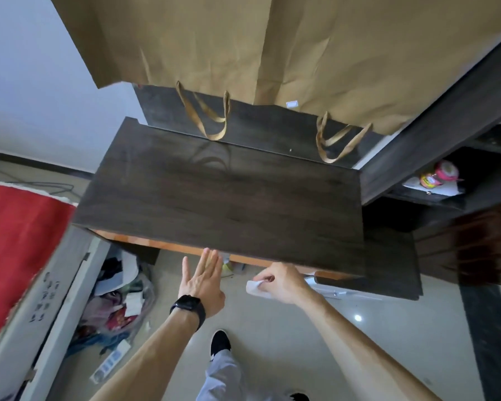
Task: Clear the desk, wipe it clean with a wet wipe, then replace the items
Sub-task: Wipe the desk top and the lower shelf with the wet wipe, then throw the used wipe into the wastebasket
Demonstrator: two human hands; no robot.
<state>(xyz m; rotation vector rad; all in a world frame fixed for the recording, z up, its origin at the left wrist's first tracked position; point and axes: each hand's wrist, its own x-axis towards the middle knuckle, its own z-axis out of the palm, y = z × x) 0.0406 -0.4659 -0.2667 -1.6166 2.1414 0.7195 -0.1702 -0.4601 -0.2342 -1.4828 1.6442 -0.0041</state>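
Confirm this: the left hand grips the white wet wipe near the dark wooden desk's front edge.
Wrong hand. The head view shows the right hand gripping the white wet wipe near the front edge of the dark wooden desk; the left hand, wearing a black wristwatch, is open.

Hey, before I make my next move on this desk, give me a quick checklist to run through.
1. The desk is cleared: ok, nothing lies on it.
2. The wipe is in hand: ok, the right hand pinches it by the desk's front edge.
3. The left hand is free: ok, open and holding nothing.
4. The wipe is wet enough: cannot tell.
5. The bag handles hang clear of the desk: cannot tell; they dangle at its back edge.
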